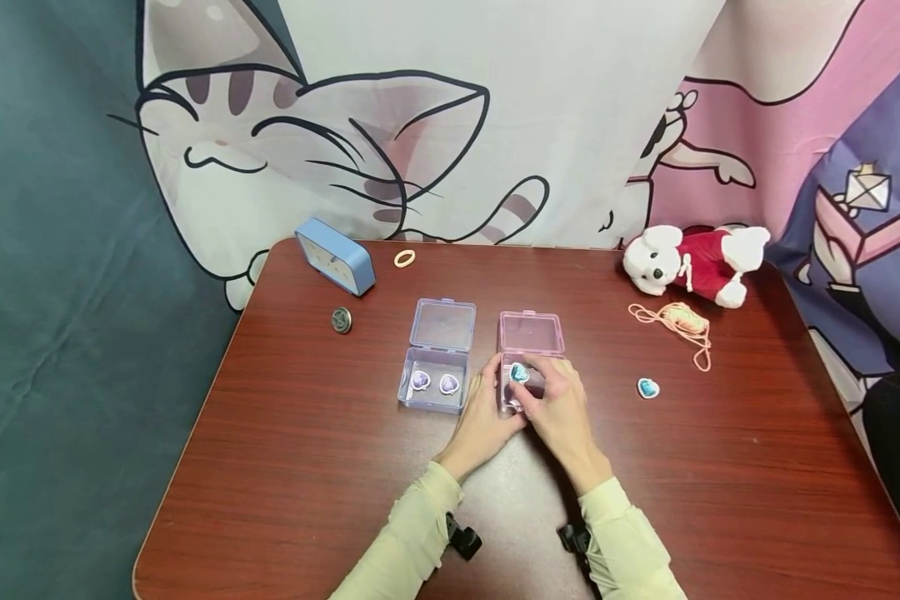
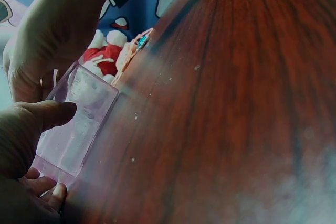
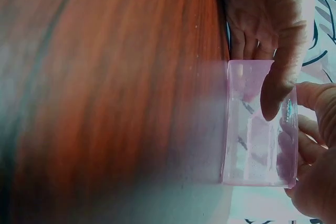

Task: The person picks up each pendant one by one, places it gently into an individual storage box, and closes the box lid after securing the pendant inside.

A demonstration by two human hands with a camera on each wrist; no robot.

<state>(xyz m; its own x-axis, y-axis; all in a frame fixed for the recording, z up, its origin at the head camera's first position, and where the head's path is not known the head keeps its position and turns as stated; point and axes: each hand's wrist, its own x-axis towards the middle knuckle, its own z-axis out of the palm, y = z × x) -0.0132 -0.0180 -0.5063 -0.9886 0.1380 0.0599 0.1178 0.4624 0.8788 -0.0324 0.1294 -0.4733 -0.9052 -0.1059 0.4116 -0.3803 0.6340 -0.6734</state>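
Observation:
A small pink clear plastic box (image 1: 532, 334) stands on the table with its lid tipped back. My left hand (image 1: 486, 414) grips the box's left side, its thumb (image 2: 55, 114) against the front wall in the left wrist view. Over the box's open base, my right hand (image 1: 562, 408) pinches a blue heart-shaped gem with a white border (image 1: 519, 372). Its fingers partly hide the box's inside. Just left sits an open purple clear box (image 1: 441, 407), holding two purple heart-shaped gems (image 1: 448, 384). Another blue heart gem (image 1: 648, 388) lies on the table to the right.
A blue clock (image 1: 336, 256), a cream ring (image 1: 404, 258) and a round metal piece (image 1: 341, 320) are at the back left. At the back right lie a white plush toy in red (image 1: 697, 262) and a peach cord bundle (image 1: 682, 322). A printed curtain (image 1: 570, 100) hangs behind the table.

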